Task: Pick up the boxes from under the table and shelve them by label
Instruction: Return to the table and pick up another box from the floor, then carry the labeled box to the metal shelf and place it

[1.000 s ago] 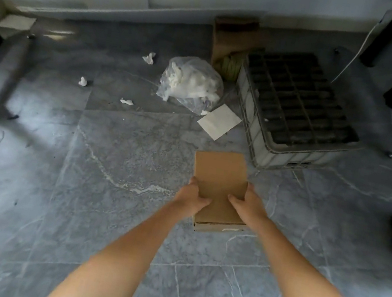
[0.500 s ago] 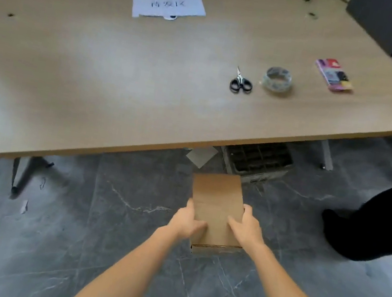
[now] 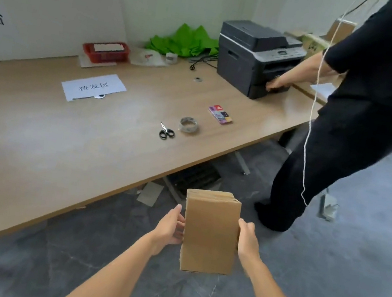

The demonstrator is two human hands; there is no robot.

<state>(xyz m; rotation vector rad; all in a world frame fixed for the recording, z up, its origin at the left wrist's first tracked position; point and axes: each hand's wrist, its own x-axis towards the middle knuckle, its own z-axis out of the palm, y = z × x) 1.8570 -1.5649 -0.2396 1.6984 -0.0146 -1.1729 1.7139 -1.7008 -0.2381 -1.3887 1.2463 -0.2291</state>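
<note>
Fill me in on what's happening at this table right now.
The person wearing the camera holds a plain cardboard box in front of them, above the floor beside the table, with the left hand and right hand pressed to its sides. No label shows on the face in view. Scissors, a tape roll and a paper sign lie on the table. A second person in black has a hand at the printer.

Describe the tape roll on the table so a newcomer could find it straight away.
Start at the long wooden table and look toward its near edge, left of the dark printer. The tape roll lies flat there, between the black-handled scissors and a small colourful packet. It is the only clear, ring-shaped thing in that group.
</note>
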